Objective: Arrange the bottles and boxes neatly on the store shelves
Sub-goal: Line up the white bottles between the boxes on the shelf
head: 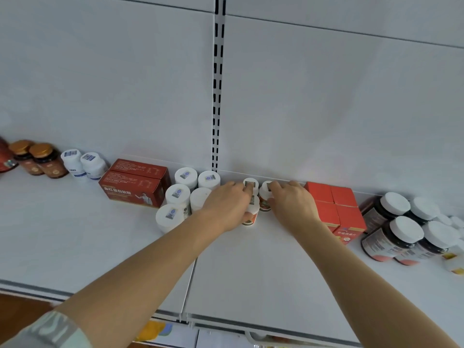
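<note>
Three small white-capped bottles with red labels stand in the middle of the white shelf [251, 272], near its back wall. My left hand [227, 204] lies over the front bottle [251, 217], with a fingertip on the cap of the back left bottle [251, 184]. My right hand [292, 202] touches the cap of the back right bottle [265, 197] with its fingers. Both hands' fingers are spread and only slightly bent. How far the left hand wraps the front bottle is hidden.
Several white bottles [185, 194] stand left of my hands, then two dark red boxes [135, 182], more white bottles [82, 164] and brown bottles [42, 159]. On the right are stacked orange-red boxes [336, 209] and dark jars with white lids [401, 227].
</note>
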`<state>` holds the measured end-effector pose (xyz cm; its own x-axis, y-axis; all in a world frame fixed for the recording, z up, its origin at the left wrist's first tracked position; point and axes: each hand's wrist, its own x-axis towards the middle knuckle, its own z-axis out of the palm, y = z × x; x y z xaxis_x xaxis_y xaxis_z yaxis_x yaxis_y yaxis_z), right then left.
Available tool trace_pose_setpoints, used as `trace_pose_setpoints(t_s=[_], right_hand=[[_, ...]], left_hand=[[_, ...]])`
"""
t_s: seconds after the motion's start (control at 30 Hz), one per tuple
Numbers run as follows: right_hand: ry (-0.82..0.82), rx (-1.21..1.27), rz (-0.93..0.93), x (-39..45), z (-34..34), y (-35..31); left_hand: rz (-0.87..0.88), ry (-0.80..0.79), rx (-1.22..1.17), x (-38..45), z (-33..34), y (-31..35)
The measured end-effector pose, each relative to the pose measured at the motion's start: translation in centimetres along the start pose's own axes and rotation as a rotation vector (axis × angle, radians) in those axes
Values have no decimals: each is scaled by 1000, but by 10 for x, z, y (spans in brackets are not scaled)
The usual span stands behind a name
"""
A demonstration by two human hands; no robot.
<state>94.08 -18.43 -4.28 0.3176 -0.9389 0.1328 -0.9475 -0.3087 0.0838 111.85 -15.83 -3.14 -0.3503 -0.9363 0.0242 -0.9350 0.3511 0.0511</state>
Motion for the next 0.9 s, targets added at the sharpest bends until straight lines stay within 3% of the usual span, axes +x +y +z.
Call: trace_pose_setpoints(t_s=[0.5,0.73,0.9], right_hand=[[66,60,-40,-12,-14,3],[211,47,-53,-35,-41,33],[152,72,34,-68,-59,76]], left_hand=[[-32,35,-144,-4,-6,-5],[79,210,-157,4,-28,18],[155,122,-156,11,-31,59]])
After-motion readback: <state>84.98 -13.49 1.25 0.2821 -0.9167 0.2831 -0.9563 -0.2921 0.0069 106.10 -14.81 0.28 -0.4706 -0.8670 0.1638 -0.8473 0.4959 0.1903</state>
